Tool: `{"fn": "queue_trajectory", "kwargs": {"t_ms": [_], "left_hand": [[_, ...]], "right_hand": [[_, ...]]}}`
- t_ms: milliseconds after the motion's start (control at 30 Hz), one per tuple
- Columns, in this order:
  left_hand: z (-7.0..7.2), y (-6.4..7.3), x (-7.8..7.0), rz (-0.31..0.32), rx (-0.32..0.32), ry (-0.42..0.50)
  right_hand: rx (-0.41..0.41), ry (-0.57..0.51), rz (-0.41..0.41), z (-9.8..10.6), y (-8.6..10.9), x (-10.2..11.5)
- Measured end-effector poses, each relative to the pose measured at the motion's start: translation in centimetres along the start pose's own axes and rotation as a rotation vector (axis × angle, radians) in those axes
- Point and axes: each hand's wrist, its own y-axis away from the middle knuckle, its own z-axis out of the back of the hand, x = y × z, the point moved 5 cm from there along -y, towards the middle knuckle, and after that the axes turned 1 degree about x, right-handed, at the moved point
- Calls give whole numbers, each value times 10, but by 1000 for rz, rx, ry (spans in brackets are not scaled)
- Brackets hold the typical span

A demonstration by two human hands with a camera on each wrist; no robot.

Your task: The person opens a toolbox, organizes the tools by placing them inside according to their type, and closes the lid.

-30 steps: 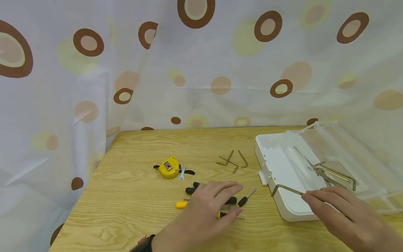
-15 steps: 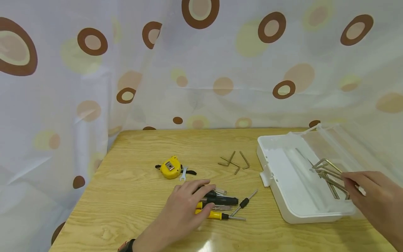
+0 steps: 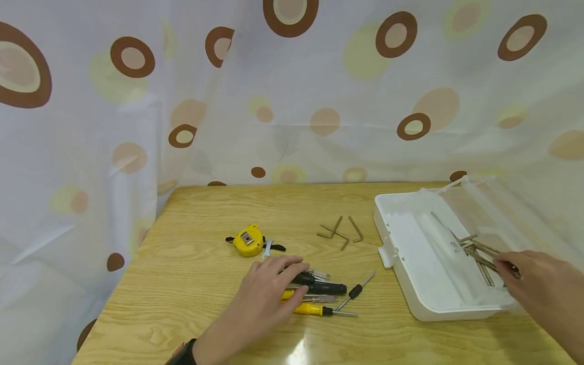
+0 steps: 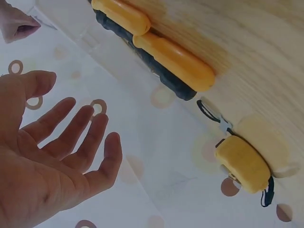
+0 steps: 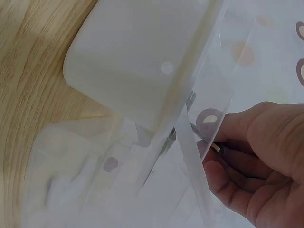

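Curtained-off tabletop work area, room type can't be told: light-brown wood-grain table (image 3: pixel 182 284), white sheet curtain with brown-ringed circles (image 3: pixel 283 76) behind and alongside, yellow- and black-handled screwdrivers (image 3: pixel 326 289) out.

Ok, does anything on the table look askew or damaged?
No damage shows, but the metal shaft with a black collar lies slanted to the roughly parallel screwdrivers, so it looks askew. Farther back, two hex keys lie crossed, with a third loose beside them.

The right hand's grip (image 3: pixel 540 289) has drawn a bent key (image 5: pixel 216 148) from over the box's (image 3: pixel 410 294) left rim to the pile (image 3: pixel 484 261) at its right; the left hand's grip (image 3: pixel 266 291) has shifted away from the box, baring more screwdrivers (image 3: pixel 326 289).
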Motion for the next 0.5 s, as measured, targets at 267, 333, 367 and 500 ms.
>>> {"fn": "queue_trajectory", "kwargs": {"t_ms": [267, 333, 367, 500], "left_hand": [[-5, -49, -2, -121, 65, -23], [-12, -63, 2, -118, 112, -56], [-17, -69, 4, -109, 142, -75], [-42, -92, 15, -48, 316, -117]], "right_hand": [[-144, -16, 113, 5, 4, 8], [-198, -28, 153, 9, 5, 12], [-222, -34, 167, 11, 5, 14], [-277, -53, 220, 19, 8, 26]]}}
